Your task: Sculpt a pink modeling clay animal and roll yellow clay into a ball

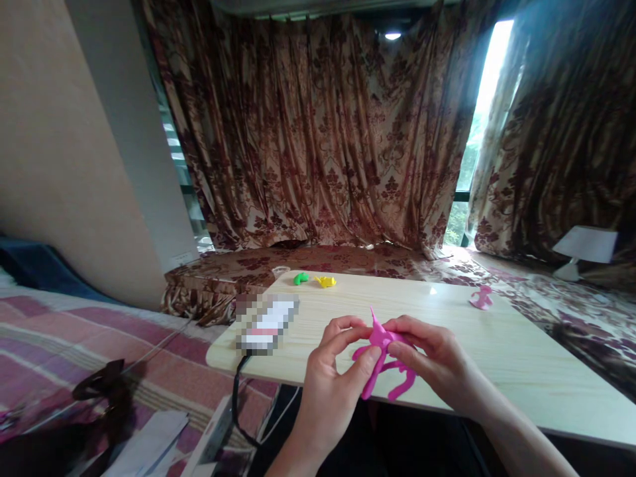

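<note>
Both my hands hold one bright pink plastic toy figure [381, 339] above the front edge of the small table. It has a pointed tip on top and several long limbs hanging down. My left hand [334, 381] pinches it from the left, thumb on its front. From the right, my right hand [437, 358] grips it between thumb and fingers. My fingertips hide parts of the figure. At the table's far edge lie a green toy piece [301, 279] and a yellow toy piece [326, 282]. A paler pink toy figure [481, 297] stands at the far right.
On the light wood table [397, 298], a blurred-out flat device [268, 324] lies at the left with a black cable [235, 391] running off the edge. A bed with a striped cover [163, 351] is to the left. A white lamp [586, 245] stands back right, near patterned curtains [318, 132].
</note>
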The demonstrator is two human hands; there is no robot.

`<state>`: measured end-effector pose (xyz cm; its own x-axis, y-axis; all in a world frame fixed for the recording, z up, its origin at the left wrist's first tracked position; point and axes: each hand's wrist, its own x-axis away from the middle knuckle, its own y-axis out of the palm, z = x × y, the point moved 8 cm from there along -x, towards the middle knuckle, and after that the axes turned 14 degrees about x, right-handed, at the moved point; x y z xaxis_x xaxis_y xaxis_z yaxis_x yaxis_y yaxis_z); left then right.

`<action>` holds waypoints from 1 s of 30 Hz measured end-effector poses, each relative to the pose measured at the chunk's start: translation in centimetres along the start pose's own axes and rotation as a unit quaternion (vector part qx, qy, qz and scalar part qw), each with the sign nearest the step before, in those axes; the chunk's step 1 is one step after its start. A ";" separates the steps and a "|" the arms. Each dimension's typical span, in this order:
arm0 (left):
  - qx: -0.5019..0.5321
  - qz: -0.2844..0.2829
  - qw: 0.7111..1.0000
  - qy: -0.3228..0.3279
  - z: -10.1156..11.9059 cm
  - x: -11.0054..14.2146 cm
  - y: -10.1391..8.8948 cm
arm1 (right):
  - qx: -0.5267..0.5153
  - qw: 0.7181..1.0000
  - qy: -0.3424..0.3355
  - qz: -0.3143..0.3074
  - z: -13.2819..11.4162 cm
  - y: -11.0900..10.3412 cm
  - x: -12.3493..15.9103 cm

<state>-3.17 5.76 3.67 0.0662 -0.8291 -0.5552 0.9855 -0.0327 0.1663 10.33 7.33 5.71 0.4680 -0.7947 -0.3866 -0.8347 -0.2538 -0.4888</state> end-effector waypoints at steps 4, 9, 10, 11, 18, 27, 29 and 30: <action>0.014 -0.012 1.000 -0.016 -0.3 -0.3 -0.1 | 0.075 0.997 0.009 0.031 0.1 -0.1 0.3; 0.064 -0.051 0.997 -0.012 -0.1 -0.5 0.2 | 0.125 0.991 -0.004 0.039 -0.7 -0.1 0.7; 0.070 -0.056 0.996 -0.013 -0.2 -0.5 0.3 | 0.129 0.991 -0.010 0.038 -1.0 -0.1 0.8; 0.072 -0.061 0.995 -0.016 -0.3 -0.6 0.4 | 0.133 0.990 -0.014 0.038 -1.1 -0.1 0.8; 0.006 -0.041 0.999 -0.011 -1.9 -1.4 0.0 | 0.162 0.981 0.018 0.107 1.0 -0.8 0.2; -0.190 0.015 0.980 0.054 -0.5 -0.7 -0.3 | 0.195 0.940 0.101 0.262 3.9 -2.6 -0.4; -0.196 -0.009 0.979 0.054 -0.5 -0.7 0.8 | 0.162 0.944 0.105 0.268 4.5 -2.3 -0.5; -0.201 -0.020 0.978 0.054 -0.5 -0.8 1.3 | 0.146 0.945 0.103 0.272 4.7 -2.2 -0.6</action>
<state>-1.81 6.67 3.93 0.0211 -0.7675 -0.6407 0.9680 0.1759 -0.1788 13.25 10.93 3.27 -0.1000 -0.8621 -0.4967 -0.8056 0.3631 -0.4682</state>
